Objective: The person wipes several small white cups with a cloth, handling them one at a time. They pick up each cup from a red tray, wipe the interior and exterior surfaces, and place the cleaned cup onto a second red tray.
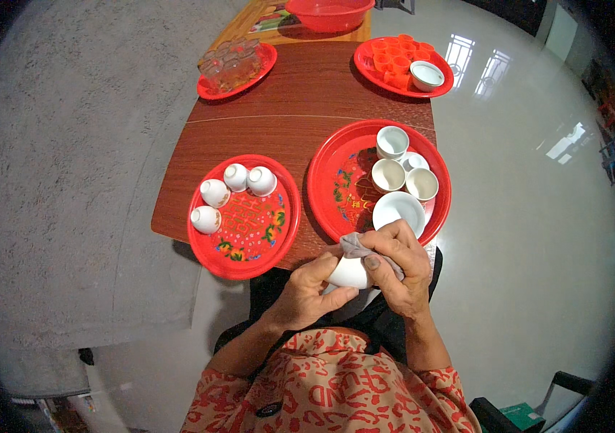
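White cup [351, 275], one: between left hand [307, 291] and right hand [404, 268].
Left grasps cup; right clasps one grey cloth [353, 247] against it. Left red tray [247, 271]: four inverted cups [235, 177]. Right red tray [327, 180]: one white bowl [399, 211], several cups [388, 175].

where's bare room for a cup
Widest: table between the tray of glasses and tray of orange cups. Also the near side of the left tray, below four upturned cups, and the left side of the large tray. Crowded: that tray's right side, with white cups, a bowl and the right hand close by.
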`<state>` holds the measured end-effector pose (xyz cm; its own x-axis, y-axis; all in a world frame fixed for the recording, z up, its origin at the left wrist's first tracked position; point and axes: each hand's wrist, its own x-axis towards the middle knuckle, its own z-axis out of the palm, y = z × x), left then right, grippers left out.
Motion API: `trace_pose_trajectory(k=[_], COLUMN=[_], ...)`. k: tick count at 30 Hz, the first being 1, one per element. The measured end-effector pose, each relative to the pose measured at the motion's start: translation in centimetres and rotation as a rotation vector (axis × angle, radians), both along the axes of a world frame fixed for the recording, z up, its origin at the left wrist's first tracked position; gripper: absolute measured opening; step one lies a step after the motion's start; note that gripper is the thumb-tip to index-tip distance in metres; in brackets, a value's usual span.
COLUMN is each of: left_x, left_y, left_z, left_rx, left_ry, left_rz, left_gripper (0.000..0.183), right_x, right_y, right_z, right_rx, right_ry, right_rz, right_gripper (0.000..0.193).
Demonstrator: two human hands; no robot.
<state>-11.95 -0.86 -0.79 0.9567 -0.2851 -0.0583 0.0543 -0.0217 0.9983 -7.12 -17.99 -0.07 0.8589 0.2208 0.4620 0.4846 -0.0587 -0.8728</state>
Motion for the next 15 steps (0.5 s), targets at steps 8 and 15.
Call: trace_pose_trajectory(k=[8, 15], left_x=[0.1, 0.0], left_y=[-0.1, 0.1], left_z=[-0.1, 0.5], left_rx=[-0.204, -0.015], left_ry=[-0.047, -0.114], left_rz=[0.027, 0.002], left_gripper=[0.061, 0.066], right_x=[-1.9, -2.2], right_y=[0.4, 0.4], right_z=[-0.2, 0.3], right_rx=[-0.166, -0.096], right_ry=[-0.431, -0.341], right_rz=[-0.091, -0.109], right_gripper=[0.035, 0.034])
